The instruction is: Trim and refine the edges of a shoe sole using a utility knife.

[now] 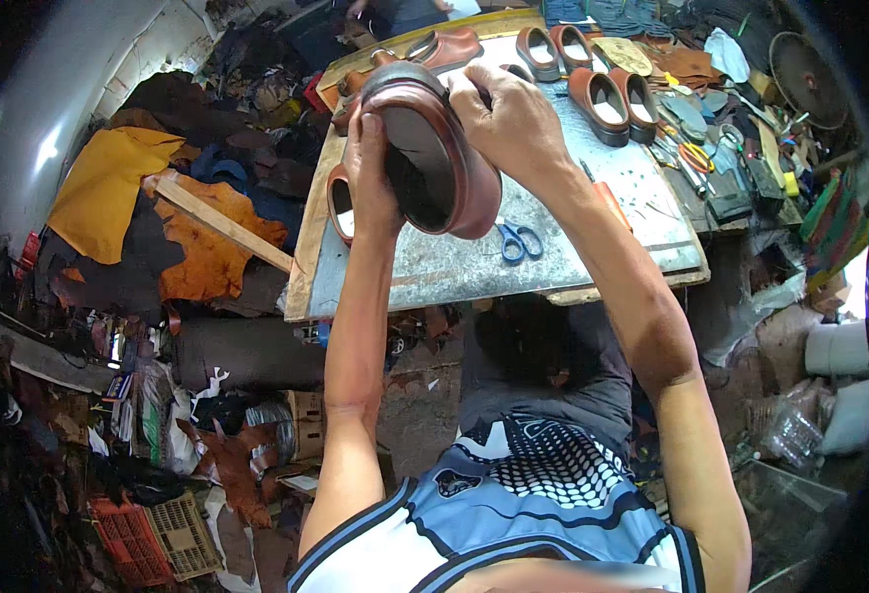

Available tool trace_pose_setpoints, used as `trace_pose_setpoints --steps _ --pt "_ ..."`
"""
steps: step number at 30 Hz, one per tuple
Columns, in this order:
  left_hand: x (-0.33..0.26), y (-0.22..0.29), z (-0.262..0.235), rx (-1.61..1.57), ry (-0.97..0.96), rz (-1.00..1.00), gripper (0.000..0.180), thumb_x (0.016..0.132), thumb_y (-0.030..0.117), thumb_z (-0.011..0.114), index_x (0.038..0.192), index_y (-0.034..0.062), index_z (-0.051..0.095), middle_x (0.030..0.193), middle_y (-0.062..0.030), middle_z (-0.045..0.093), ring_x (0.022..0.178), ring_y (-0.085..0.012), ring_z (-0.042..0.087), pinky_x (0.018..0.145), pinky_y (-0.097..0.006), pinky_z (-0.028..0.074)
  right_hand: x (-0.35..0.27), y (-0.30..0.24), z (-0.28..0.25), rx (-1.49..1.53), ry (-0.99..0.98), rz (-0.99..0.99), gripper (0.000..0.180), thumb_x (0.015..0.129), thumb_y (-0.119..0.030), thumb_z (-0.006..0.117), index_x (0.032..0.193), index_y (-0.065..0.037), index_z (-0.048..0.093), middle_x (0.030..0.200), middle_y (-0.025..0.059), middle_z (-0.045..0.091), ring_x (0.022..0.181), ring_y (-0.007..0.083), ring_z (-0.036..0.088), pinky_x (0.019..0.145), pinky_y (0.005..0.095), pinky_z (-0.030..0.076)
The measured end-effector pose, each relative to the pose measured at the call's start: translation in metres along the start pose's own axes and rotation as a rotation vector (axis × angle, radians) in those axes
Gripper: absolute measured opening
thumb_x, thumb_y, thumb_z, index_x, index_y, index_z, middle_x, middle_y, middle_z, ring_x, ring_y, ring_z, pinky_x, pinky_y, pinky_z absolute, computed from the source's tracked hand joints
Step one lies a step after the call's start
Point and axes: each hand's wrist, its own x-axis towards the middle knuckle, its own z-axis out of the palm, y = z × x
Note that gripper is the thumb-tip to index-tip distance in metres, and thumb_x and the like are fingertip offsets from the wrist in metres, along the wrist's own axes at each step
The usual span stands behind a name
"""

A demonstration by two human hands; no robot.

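A reddish-brown leather shoe [476,193] with a dark sole is held up over the workbench, tilted so its dark inside shows. My left hand [368,168] grips it along its left side, the thumb lying near the edge. At the shoe's upper right edge is my right hand [516,121], its fingers bent and closed. Whatever these fingers pinch is hidden or too small to make out. Below the shoe, blue-handled scissors [520,243] lie on the bench top. Another brown shoe [340,203] stands partly hidden behind my left wrist.
More brown shoes [609,104] stand along the far side of the worn workbench [444,272]. Tools, including yellow-handled scissors [695,156], crowd the right. Leather pieces [108,188] and a wooden strip [222,222] lie at left. A person [405,14] is partly visible beyond the bench.
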Motion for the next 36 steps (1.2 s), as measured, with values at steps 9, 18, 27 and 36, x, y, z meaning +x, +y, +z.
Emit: trace_pose_setpoints --steps 9,18,27,36 --pt "0.003 0.006 -0.004 -0.121 0.084 -0.023 0.071 0.098 0.067 0.043 0.140 0.0097 0.049 0.135 -0.0122 0.056 0.126 -0.0292 0.055 0.109 -0.047 0.045 -0.028 0.013 0.002 -0.022 -0.080 0.070 0.039 0.097 -0.038 0.049 0.111 -0.008 0.070 0.101 0.0243 0.071 0.097 0.0411 0.069 0.090 0.0479 0.053" --pt "0.003 0.005 -0.004 -0.172 0.050 0.011 0.071 0.099 0.066 0.041 0.141 0.0098 0.047 0.135 -0.0124 0.056 0.127 -0.0279 0.056 0.108 -0.045 0.046 -0.026 0.014 0.000 -0.013 -0.080 0.051 0.039 0.097 -0.039 0.053 0.108 -0.005 0.068 0.098 0.0217 0.071 0.094 0.0404 0.069 0.085 0.0463 0.052" --pt "-0.007 -0.009 -0.021 -1.061 -0.090 -0.154 0.053 0.101 0.053 0.048 0.133 0.0114 0.053 0.128 -0.0082 0.059 0.119 -0.0229 0.059 0.106 -0.040 0.048 -0.052 0.014 -0.002 0.102 -0.147 -0.235 0.054 0.093 -0.054 0.062 0.128 -0.013 0.066 0.098 0.0196 0.070 0.088 0.0379 0.070 0.077 0.0452 0.055" --pt "-0.012 -0.032 -0.042 -1.022 -0.051 -0.120 0.056 0.102 0.058 0.047 0.130 0.0103 0.056 0.124 -0.0063 0.061 0.117 -0.0198 0.060 0.102 -0.037 0.049 -0.066 0.024 0.005 0.050 -0.155 -0.313 0.062 0.087 -0.063 0.065 0.127 -0.015 0.068 0.089 0.0161 0.069 0.085 0.0328 0.070 0.076 0.0440 0.055"
